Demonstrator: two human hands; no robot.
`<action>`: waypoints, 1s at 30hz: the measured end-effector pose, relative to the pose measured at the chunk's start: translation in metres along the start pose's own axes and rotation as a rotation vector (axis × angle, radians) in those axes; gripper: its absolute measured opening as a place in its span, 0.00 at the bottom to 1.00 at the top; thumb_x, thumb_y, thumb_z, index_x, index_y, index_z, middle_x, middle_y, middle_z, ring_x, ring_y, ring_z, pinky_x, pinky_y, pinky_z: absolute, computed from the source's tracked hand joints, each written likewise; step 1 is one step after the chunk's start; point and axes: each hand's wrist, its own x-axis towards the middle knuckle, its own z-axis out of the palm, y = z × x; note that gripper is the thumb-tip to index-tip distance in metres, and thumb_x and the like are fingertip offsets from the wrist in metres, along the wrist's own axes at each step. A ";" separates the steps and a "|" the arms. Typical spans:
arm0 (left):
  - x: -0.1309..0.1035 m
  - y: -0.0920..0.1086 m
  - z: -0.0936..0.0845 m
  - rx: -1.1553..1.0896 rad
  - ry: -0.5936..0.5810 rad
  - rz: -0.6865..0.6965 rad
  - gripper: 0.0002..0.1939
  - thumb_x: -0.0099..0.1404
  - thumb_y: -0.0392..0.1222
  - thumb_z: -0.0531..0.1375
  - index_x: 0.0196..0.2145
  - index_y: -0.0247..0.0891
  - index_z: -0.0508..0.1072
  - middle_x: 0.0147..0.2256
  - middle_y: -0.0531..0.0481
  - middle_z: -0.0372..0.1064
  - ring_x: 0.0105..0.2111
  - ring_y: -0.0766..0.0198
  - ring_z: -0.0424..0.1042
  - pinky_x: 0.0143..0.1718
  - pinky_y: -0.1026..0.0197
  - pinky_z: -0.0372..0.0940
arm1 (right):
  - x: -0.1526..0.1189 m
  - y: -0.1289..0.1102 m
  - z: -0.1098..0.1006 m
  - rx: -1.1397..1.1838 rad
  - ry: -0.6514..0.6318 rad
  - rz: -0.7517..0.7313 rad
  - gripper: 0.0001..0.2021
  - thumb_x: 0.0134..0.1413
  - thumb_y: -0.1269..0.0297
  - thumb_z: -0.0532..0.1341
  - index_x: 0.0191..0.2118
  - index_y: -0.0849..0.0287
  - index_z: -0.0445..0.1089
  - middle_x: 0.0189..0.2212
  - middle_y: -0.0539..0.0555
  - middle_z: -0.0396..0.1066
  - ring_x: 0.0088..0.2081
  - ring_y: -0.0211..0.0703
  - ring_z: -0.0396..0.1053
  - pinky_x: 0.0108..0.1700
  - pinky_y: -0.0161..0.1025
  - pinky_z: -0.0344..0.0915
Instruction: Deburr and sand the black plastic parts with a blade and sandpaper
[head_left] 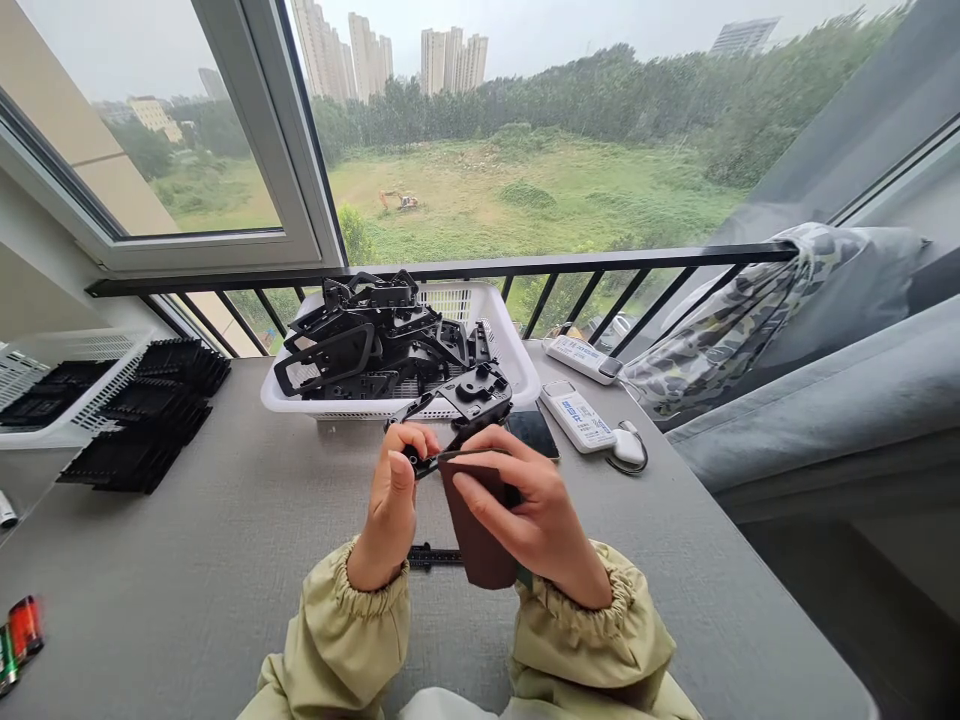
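Grey table (pixel 225 540) bears white basket (pixel 337 406) heaped w/ blk parts (pixel 375 350), blk stacks (pixel 154 415) at far L; can't tell which pcs are done & which left. One blk frame (pixel 480 392) in hand nr basket's front, prob. mid-work: L hand (pixel 390 510) curled, pinching its near end, thumb up; R hand (pixel 544 510) fingers bent, gripping brown sheet (pixel 480 535) by frame's edge.
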 end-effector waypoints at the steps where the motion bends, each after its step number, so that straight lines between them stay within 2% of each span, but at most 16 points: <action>1: 0.000 0.000 0.000 0.013 0.002 0.003 0.24 0.66 0.65 0.47 0.33 0.42 0.65 0.34 0.49 0.60 0.38 0.60 0.61 0.45 0.56 0.58 | 0.000 0.000 0.000 0.016 -0.045 -0.007 0.07 0.57 0.74 0.60 0.37 0.58 0.76 0.32 0.53 0.71 0.32 0.38 0.71 0.33 0.33 0.69; 3: 0.000 -0.001 -0.001 0.034 0.008 0.004 0.24 0.66 0.65 0.48 0.33 0.42 0.65 0.34 0.49 0.60 0.37 0.60 0.61 0.44 0.57 0.59 | 0.000 -0.001 0.001 0.025 -0.066 -0.001 0.07 0.58 0.73 0.60 0.37 0.58 0.76 0.33 0.54 0.71 0.33 0.38 0.71 0.34 0.34 0.69; 7: 0.001 0.000 -0.001 -0.013 -0.012 0.007 0.21 0.68 0.62 0.48 0.33 0.42 0.65 0.35 0.49 0.60 0.37 0.61 0.61 0.41 0.59 0.61 | -0.001 -0.001 0.000 0.006 0.082 0.091 0.07 0.58 0.72 0.60 0.36 0.58 0.76 0.33 0.54 0.71 0.32 0.39 0.70 0.31 0.35 0.68; 10: 0.001 0.003 0.001 -0.008 -0.037 0.022 0.10 0.67 0.49 0.58 0.33 0.42 0.65 0.35 0.51 0.61 0.36 0.64 0.62 0.40 0.62 0.61 | -0.001 -0.002 -0.003 0.044 0.127 0.143 0.06 0.58 0.72 0.60 0.33 0.58 0.75 0.31 0.52 0.69 0.30 0.38 0.68 0.27 0.34 0.65; 13: 0.001 0.006 0.002 0.027 -0.007 0.052 0.09 0.64 0.39 0.63 0.32 0.41 0.63 0.33 0.53 0.61 0.35 0.66 0.62 0.38 0.64 0.62 | -0.001 -0.003 -0.004 0.086 0.133 0.151 0.06 0.57 0.71 0.61 0.32 0.58 0.75 0.30 0.52 0.69 0.29 0.38 0.67 0.26 0.33 0.63; 15: 0.001 0.005 0.002 0.012 0.017 0.062 0.09 0.65 0.39 0.61 0.31 0.41 0.62 0.33 0.53 0.60 0.33 0.68 0.63 0.36 0.64 0.63 | -0.001 -0.003 -0.004 0.101 0.129 0.158 0.06 0.57 0.71 0.60 0.31 0.58 0.75 0.30 0.52 0.69 0.29 0.38 0.67 0.26 0.34 0.63; 19: 0.001 0.004 0.001 -0.019 0.041 0.063 0.09 0.70 0.43 0.56 0.31 0.40 0.63 0.32 0.52 0.61 0.32 0.68 0.63 0.34 0.64 0.65 | -0.001 -0.004 -0.004 0.111 0.128 0.182 0.07 0.57 0.71 0.60 0.31 0.58 0.74 0.30 0.52 0.69 0.28 0.37 0.66 0.26 0.34 0.62; 24: 0.004 0.003 0.002 0.074 0.070 0.114 0.15 0.61 0.35 0.64 0.29 0.40 0.58 0.30 0.55 0.60 0.31 0.69 0.63 0.35 0.66 0.63 | -0.001 -0.004 -0.005 0.110 0.087 0.158 0.06 0.57 0.71 0.60 0.32 0.58 0.74 0.29 0.51 0.69 0.29 0.37 0.66 0.27 0.34 0.62; 27: 0.004 0.002 0.002 0.094 0.090 0.133 0.14 0.64 0.35 0.61 0.28 0.40 0.57 0.29 0.55 0.59 0.29 0.70 0.62 0.33 0.66 0.63 | 0.000 -0.004 -0.006 0.093 0.035 0.165 0.07 0.57 0.71 0.60 0.31 0.58 0.74 0.29 0.52 0.68 0.29 0.38 0.67 0.29 0.35 0.64; 30: 0.002 0.001 0.001 0.068 0.076 0.160 0.10 0.66 0.38 0.59 0.30 0.41 0.60 0.31 0.54 0.60 0.33 0.68 0.63 0.39 0.63 0.65 | -0.001 -0.004 -0.005 0.068 0.005 0.147 0.07 0.58 0.71 0.60 0.31 0.58 0.74 0.29 0.52 0.68 0.30 0.38 0.68 0.31 0.35 0.65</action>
